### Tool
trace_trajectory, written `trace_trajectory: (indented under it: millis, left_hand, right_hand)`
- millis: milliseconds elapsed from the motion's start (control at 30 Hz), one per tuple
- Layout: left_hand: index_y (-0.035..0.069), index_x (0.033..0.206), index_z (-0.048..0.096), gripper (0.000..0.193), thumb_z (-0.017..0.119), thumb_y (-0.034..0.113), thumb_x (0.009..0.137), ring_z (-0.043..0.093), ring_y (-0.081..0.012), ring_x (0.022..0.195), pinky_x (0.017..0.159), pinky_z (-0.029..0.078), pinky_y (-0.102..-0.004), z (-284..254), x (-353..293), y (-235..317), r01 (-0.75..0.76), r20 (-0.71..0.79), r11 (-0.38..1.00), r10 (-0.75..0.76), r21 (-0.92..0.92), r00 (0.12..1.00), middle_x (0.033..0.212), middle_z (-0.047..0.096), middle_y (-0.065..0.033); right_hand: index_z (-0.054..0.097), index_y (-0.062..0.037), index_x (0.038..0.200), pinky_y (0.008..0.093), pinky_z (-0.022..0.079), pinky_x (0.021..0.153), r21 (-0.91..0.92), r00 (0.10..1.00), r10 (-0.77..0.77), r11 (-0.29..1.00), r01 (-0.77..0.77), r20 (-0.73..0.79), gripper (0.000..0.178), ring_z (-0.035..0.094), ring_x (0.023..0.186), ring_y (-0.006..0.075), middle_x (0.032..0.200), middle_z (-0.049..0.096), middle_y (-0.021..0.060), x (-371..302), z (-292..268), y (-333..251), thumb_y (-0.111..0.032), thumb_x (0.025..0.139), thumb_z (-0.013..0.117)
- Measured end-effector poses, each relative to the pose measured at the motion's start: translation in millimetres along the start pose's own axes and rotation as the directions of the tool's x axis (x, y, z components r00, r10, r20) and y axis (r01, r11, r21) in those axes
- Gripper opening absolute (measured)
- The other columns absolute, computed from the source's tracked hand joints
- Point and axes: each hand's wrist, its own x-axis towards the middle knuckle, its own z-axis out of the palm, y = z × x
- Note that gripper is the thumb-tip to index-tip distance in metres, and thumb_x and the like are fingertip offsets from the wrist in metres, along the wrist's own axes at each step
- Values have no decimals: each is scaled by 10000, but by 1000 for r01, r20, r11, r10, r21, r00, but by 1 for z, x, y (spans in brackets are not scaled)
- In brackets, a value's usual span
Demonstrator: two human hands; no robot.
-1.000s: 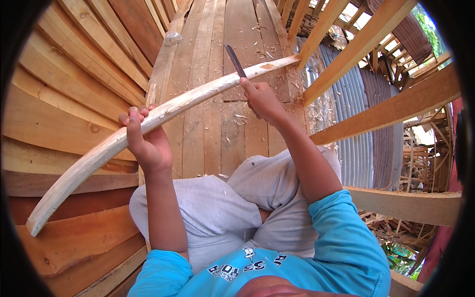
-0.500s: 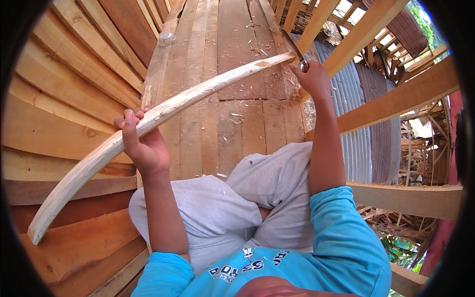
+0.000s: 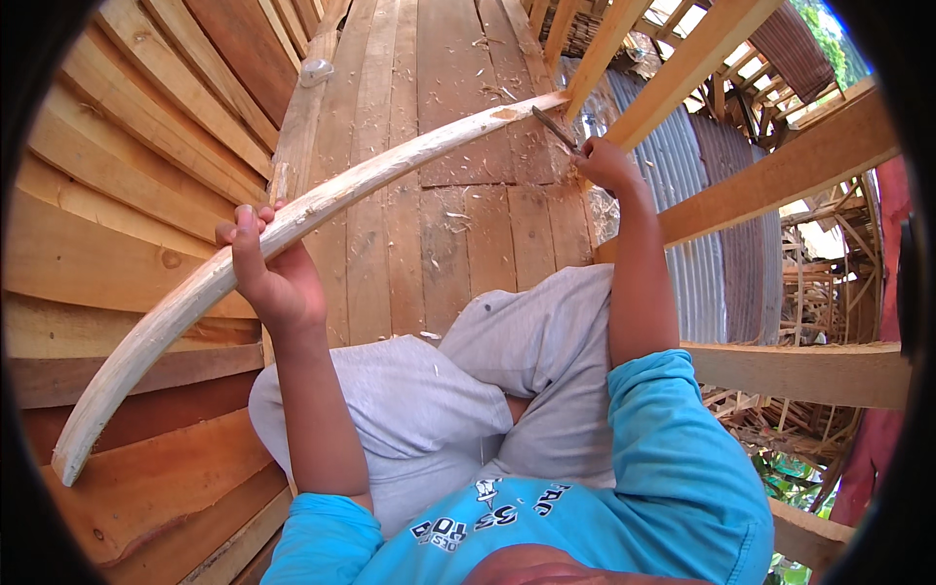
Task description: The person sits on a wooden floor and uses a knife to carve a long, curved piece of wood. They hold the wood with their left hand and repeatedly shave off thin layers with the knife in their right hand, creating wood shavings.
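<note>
Gripping the long curved wooden piece [image 3: 322, 210] near its middle, the left hand [image 3: 273, 278] has its fingers wrapped round the pale shaft and holds it slanted across the plank floor [image 3: 458, 244], low end at the person's lower left, far end up near a timber beam [image 3: 760, 180]. The right hand [image 3: 606, 164] is closed round the handle of a knife [image 3: 554, 127], whose blade rests against the far tip of the piece, where a darker shaved patch shows. Wood shavings [image 3: 458, 216] lie scattered on the planks below it. The person sits with grey-trousered knees [image 3: 468, 390] drawn up beneath the work.

To shave this end well, it seems wise to keep the blade at a shallow angle to the grain and take thin strokes directed away from the body, so that the edge does not dig in or split the tip. The left hand should probably hold firm and stay well behind the blade, since the piece is long and unsupported at the cutting end and could wobble or twist. Turning the shaft a little between strokes would likely keep the taper even
</note>
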Motion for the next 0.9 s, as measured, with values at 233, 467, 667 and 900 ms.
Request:
trace_trajectory:
  millis: [233, 467, 667, 900]
  left_hand:
    - [155, 814, 492, 183, 657, 124, 886, 545, -124, 879, 986, 437, -388, 1, 0, 2, 15, 0, 1000, -15, -7, 1000, 824, 541, 8]
    - [140, 749, 538, 187, 665, 159, 885, 549, -134, 872, 984, 426, -370, 8, -2, 2, 18, -31, 1000, -18, 2, 999, 804, 538, 6]
    - [151, 748, 528, 195, 672, 162, 879, 549, -130, 864, 986, 426, -375, 6, -1, 2, 15, -53, 1000, -13, 27, 998, 791, 542, 6]
    - [155, 754, 513, 202, 671, 157, 879, 555, -131, 866, 986, 427, -375, 7, -2, 1, 6, -62, 1000, -5, 10, 998, 783, 544, 9]
  right_hand:
    - [621, -2, 952, 385, 544, 668, -90, 968, 53, 995, -32, 247, 299, 657, 777, 271, 893, 676, 138, 1, 11, -5, -183, 757, 759]
    - [644, -15, 880, 336, 569, 549, -204, 693, 100, 976, 69, 714, 258, 668, 650, 205, 792, 675, 97, -16, 48, -60, -112, 709, 812]
    - [667, -44, 890, 328, 546, 598, -13, 475, -85, 980, 200, 876, 207, 699, 702, 188, 806, 693, 69, -21, 94, -110, -121, 747, 794]
    - [683, -42, 970, 315, 532, 736, 176, 519, -381, 899, 401, 765, 221, 671, 880, 160, 916, 707, 77, -19, 129, -107, -91, 764, 747]
